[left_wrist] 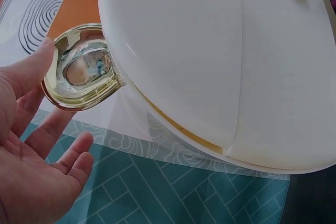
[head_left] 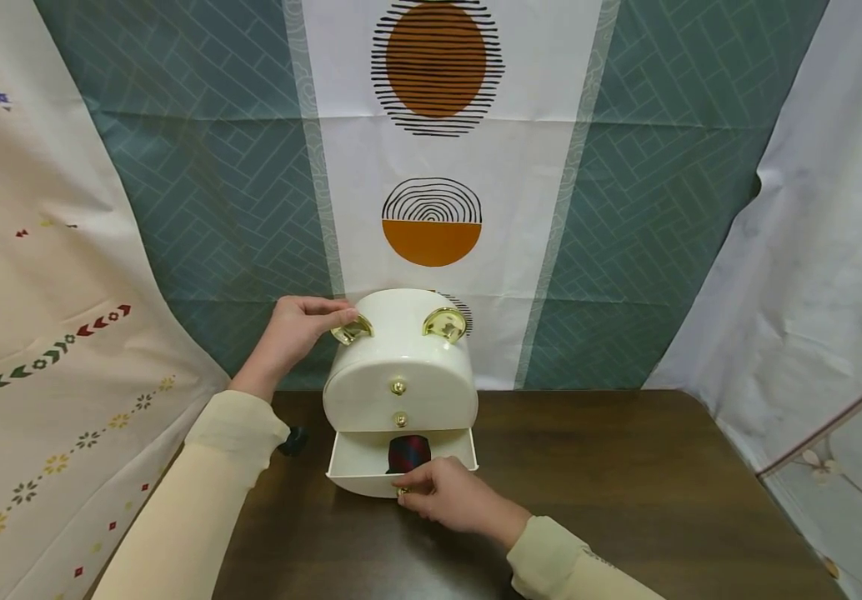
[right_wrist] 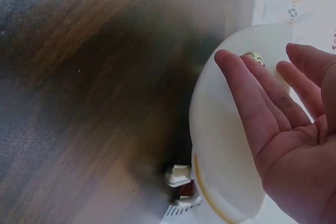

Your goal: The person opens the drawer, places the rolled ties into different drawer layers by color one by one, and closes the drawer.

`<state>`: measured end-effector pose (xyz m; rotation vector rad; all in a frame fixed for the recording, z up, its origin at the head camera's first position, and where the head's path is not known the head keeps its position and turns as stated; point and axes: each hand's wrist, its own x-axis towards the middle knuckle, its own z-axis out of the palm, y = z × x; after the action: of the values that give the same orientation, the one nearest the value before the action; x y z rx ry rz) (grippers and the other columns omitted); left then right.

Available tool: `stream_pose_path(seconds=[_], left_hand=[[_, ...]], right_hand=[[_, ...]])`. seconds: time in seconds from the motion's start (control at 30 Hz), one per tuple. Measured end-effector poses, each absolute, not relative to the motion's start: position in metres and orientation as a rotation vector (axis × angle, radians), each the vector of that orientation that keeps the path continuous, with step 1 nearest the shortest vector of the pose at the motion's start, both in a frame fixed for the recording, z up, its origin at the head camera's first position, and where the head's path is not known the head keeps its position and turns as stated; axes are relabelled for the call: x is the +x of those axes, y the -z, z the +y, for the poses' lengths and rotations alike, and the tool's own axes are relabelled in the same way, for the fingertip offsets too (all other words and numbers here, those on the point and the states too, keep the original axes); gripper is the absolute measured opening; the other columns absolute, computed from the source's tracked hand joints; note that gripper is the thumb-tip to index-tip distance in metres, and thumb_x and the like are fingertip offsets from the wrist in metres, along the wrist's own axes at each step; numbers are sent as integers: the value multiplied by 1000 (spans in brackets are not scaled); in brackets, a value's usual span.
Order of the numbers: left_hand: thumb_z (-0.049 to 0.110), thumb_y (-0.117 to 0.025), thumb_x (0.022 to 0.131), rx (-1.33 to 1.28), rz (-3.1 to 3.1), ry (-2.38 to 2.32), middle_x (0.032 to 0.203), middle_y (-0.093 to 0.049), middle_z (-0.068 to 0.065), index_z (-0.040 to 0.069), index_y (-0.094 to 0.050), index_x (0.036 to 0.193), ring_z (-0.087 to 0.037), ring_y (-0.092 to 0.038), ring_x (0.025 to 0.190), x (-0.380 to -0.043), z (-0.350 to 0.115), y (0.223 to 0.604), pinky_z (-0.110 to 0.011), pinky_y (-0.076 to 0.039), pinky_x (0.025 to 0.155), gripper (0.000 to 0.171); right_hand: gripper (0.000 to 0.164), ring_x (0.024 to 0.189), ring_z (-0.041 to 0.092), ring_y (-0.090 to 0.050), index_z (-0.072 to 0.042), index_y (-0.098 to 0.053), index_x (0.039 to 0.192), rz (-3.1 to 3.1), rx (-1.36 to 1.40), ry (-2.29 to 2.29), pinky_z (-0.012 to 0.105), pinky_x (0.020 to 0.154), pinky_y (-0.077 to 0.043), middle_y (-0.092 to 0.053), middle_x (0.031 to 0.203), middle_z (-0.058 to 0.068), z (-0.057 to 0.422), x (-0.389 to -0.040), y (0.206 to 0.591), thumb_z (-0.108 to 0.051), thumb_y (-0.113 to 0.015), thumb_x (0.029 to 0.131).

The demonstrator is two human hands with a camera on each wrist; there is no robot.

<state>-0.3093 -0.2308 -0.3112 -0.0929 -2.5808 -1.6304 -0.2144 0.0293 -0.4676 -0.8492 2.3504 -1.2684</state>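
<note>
A white rounded box [head_left: 399, 367] with two gold ears and small gold knobs stands on a dark wooden table [head_left: 626, 500]. Its bottom drawer [head_left: 359, 467] is pulled out, and a dark red and navy item [head_left: 408, 452] lies inside. My left hand [head_left: 299, 329] rests on the box's top left, with straight fingers [left_wrist: 31, 69] touching the left gold ear [left_wrist: 81, 69]. At the drawer front my right hand [head_left: 442, 492] lies with straight fingers [right_wrist: 247, 93] against the white front panel [right_wrist: 220, 145], beside its gold knob [right_wrist: 254, 57].
Patterned cloth hangs close behind the box [head_left: 431, 167] and along both sides. A small black object [head_left: 294, 440] lies on the table left of the box. Bare wood spreads to the right and front [right_wrist: 79, 103].
</note>
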Motion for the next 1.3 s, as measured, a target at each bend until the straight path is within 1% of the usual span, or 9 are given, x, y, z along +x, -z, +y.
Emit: stream_pose_path(seconds=[0.07, 0.17, 0.27, 0.4, 0.47, 0.63, 0.83, 1.1, 1.3], left_hand=[[49, -75, 74, -86, -2575, 1634, 123, -64, -2, 17, -73, 105, -19, -48, 125, -309, -231, 311, -50, -33, 110, 45], [50, -75, 73, -86, -2573, 1628, 122, -64, -1, 18, -74, 104, -17, -49, 123, -309, -230, 310, -49, -33, 110, 45], [50, -75, 73, -89, -2570, 1629, 122, -65, -1, 17, -74, 104, -17, -50, 123, -311, -230, 310, -49, -34, 110, 45], [49, -75, 73, -86, -2564, 1628, 122, -65, 0, 18, -74, 104, -17, -50, 124, -312, -230, 309, -49, -33, 110, 44], [49, -75, 74, -90, -2567, 1623, 123, -65, -1, 17, -74, 105, -18, -49, 125, -312, -230, 310, -49, -33, 110, 44], [50, -75, 74, -85, -2579, 1624, 122, -65, -1, 17, -73, 105, -18, -49, 124, -312, -230, 311, -50, -33, 110, 45], [50, -75, 72, -80, -2561, 1643, 122, -65, 0, 17, -74, 104, -16, -50, 122, -312, -231, 313, -49, -33, 110, 46], [51, -75, 72, -85, -2561, 1636, 120, -65, 0, 17, -74, 103, -15, -51, 122, -312, -231, 313, -48, -33, 110, 46], [51, -76, 72, -81, -2560, 1634, 119, -66, 0, 17, -74, 103, -14, -51, 122, -312, -231, 314, -48, -33, 110, 45]], right_hand=[[24, 47, 2, -51, -18, -71, 111, 2350, -863, 1257, 20, 44, -46, -61, 59, -4, 29, -215, 469, -24, -66, 88], [24, 49, 1, -52, -18, -71, 111, 2366, -872, 1244, 20, 46, -48, -67, 66, 2, 30, -216, 472, -24, -65, 89], [23, 63, -3, -59, -18, -72, 110, 2419, -905, 1216, 16, 56, -51, -73, 86, -1, 31, -217, 476, -23, -65, 89], [21, 88, -6, -62, -20, -73, 108, 2513, -950, 1175, 13, 73, -50, -70, 106, -11, 31, -218, 480, -22, -66, 88], [20, 91, -5, -62, -21, -73, 107, 2539, -953, 1174, 13, 75, -50, -70, 106, -12, 30, -218, 483, -21, -67, 88], [18, 91, -5, -62, -21, -75, 103, 2565, -939, 1227, 12, 74, -51, -71, 101, -12, 29, -218, 489, -20, -69, 86], [16, 88, -4, -64, -20, -76, 99, 2596, -911, 1286, 12, 73, -51, -72, 96, -12, 26, -217, 492, -21, -70, 84], [14, 82, -9, -62, -23, -77, 97, 2681, -910, 1324, 11, 71, -50, -73, 90, -14, 25, -215, 496, -23, -71, 84], [14, 83, -8, -63, -23, -77, 97, 2668, -899, 1368, 11, 69, -50, -73, 88, -13, 24, -215, 500, -23, -71, 84]])
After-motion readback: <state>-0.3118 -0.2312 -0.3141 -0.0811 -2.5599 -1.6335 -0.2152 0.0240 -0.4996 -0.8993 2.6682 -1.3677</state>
